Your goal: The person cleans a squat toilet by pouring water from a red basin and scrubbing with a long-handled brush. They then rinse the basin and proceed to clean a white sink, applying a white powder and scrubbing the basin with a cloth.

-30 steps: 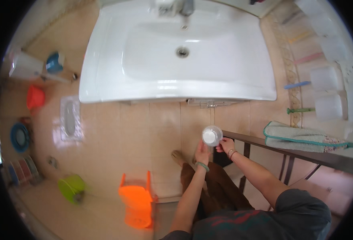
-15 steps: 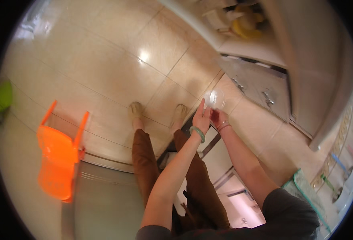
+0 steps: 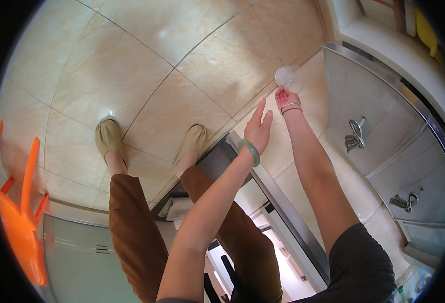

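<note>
My right hand (image 3: 287,98) is stretched forward with its fingers closed on the near edge of a clear, round, dish-like thing (image 3: 285,76); I cannot tell whether it is a bowl or a lid. A pale strip of the tiled floor lies beneath it. Closer to me and to the left, my left hand (image 3: 258,130) has its fingers stretched out and holds nothing. On that wrist is a green bangle (image 3: 249,152); thin bands circle the right wrist.
Grey cabinet doors (image 3: 384,151) with metal handles stand along the right. Below my hands is an opened dark-framed drawer or door (image 3: 288,217), a grey cloth (image 3: 177,208) by it. An orange plastic chair (image 3: 18,235) is at left, beside a pale green glossy panel (image 3: 89,257).
Both hands were together at the clear round thing; my left hand is now apart from it, and the right reaches farther out with it. The view has shifted toward the cabinet doors.
</note>
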Demonstrator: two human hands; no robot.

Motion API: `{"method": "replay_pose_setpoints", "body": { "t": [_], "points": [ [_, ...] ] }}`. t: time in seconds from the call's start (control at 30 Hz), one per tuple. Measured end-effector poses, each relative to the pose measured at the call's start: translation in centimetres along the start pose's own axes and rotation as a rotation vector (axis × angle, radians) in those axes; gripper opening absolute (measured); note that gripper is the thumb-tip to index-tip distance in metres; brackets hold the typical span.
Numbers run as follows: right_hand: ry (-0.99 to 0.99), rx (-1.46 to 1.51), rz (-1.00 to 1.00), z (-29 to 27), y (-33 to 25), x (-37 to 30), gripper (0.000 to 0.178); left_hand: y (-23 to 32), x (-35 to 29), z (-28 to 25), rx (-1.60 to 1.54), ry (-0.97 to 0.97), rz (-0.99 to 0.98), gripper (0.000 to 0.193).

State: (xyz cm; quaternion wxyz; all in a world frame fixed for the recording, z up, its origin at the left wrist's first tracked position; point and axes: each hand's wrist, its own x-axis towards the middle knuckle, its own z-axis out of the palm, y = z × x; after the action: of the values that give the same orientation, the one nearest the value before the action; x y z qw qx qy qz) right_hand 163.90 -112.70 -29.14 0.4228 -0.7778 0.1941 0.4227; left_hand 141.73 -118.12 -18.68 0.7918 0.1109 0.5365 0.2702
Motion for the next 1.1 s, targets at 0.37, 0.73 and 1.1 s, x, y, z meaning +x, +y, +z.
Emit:
{"method": "replay_pose_setpoints", "body": {
  "t": [0.37, 0.73, 1.1],
  "points": [
    [-0.071, 0.14, 0.127, 0.9, -0.7, -1.2, 0.038, 2.8, -1.6, -3.4, -0.123, -0.03, 0.007, 0.055],
    [-0.642, -0.078, 0.291, 1.0, 10.9, -39.3, 0.049, 14.5, -20.9, -8.7, -0.43, 0.207, 0.007, 0.056],
    [-0.828, -0.006, 0.032, 1.7, -8.0, -69.3, 0.045, 36.7, -41.6, -2.8, -0.302, -0.034, 0.288, 0.047]
  ]
}}
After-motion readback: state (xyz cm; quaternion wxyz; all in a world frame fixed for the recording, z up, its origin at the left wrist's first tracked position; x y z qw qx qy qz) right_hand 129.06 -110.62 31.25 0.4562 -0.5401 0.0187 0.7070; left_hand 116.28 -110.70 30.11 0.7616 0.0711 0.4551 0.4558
